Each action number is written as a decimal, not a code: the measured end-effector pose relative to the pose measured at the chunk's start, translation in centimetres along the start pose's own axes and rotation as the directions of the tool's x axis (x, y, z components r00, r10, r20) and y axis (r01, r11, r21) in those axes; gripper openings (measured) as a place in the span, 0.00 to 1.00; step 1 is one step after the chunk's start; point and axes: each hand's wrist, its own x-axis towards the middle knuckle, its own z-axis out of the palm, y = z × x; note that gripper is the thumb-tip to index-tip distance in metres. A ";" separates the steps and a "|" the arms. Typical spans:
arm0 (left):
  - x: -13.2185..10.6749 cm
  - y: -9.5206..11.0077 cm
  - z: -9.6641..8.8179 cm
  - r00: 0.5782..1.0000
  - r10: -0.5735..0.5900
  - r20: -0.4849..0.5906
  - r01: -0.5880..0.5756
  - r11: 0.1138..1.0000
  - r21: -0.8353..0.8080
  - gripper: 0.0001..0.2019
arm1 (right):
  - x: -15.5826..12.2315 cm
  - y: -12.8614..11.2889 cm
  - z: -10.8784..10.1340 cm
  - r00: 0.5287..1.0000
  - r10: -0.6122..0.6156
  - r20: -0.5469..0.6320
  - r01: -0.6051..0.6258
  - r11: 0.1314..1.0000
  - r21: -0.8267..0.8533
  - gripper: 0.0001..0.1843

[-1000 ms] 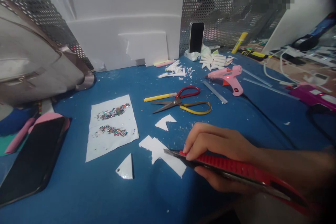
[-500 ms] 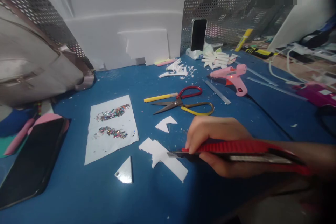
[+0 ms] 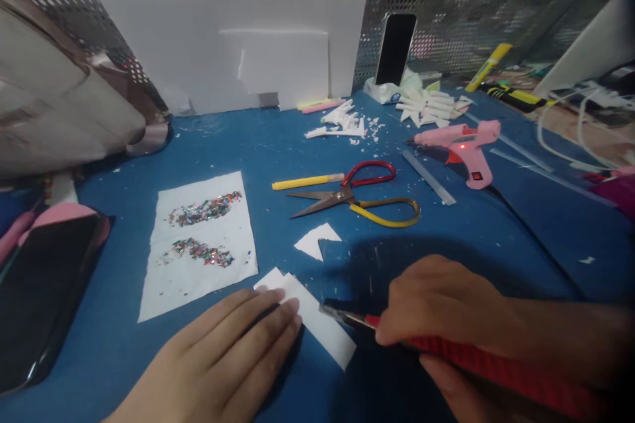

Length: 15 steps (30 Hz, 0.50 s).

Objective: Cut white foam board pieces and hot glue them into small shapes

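My right hand [image 3: 441,310] grips a red utility knife [image 3: 476,357], its blade tip at the right edge of a white foam-board strip [image 3: 322,327]. Flat on the strip's left part lies my left hand [image 3: 233,350], fingers stretched out and side by side. The fingers cover some of the strip. Just beyond it is a small notched white scrap [image 3: 317,240]. Scissors [image 3: 342,197] with one red and one yellow handle rest with blades apart, beside a yellow stick [image 3: 307,182].
Left of the hands, a white paper [image 3: 153,277] bears two piles of glitter bits [image 3: 203,252]. A dark phone [image 3: 49,297] lies at far left. A pink glue gun [image 3: 461,145] sits back right, its cord [image 3: 536,238] trailing forward. White scraps [image 3: 342,122] and a propped phone [image 3: 395,49] are behind.
My left hand has come in and now presses on the strip, covering where the small triangular white piece was seen. My right hand and the knife have moved slightly down and right in view.
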 end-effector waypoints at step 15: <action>-0.1 -0.5 -0.2 0.999 -0.032 -0.044 0.028 0.995 -0.099 0.18 | 0.4 -1.0 0.6 0.976 -0.177 0.130 0.205 0.947 -0.249 0.15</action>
